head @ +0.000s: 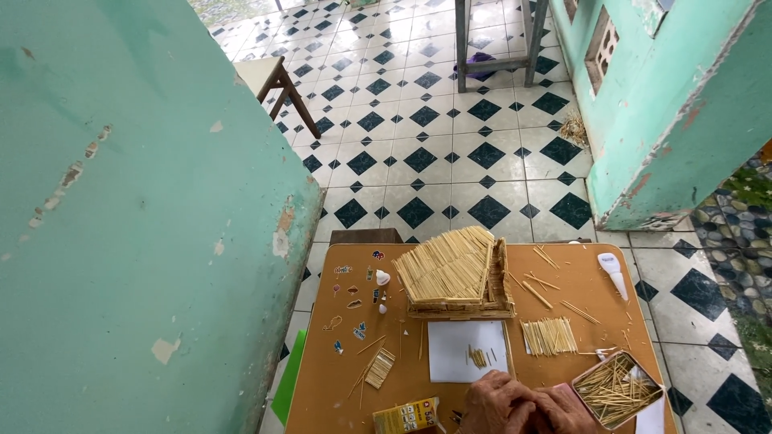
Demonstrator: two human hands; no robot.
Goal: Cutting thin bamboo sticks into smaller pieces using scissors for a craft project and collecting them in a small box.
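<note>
Already a thatched stick-house model (454, 273) stands well beyond the hands, roof panel covered. Left hand (498, 406) and right hand (563, 411) touch, closed together; contents cannot be told. Loose sticks fill the tin (619, 390) just right; white paper (466, 350) lies just ahead.

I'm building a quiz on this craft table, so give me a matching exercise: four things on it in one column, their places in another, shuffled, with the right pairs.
Things
1. stick-built model house
2. white sheet of paper
3. tin of sticks
4. white glue bottle

Places
A. far right edge of the table
B. near right corner, beside the hands
C. middle of the table, far side
D. just in front of the model, nearer the person

Pairs: 1-C, 2-D, 3-B, 4-A
</note>
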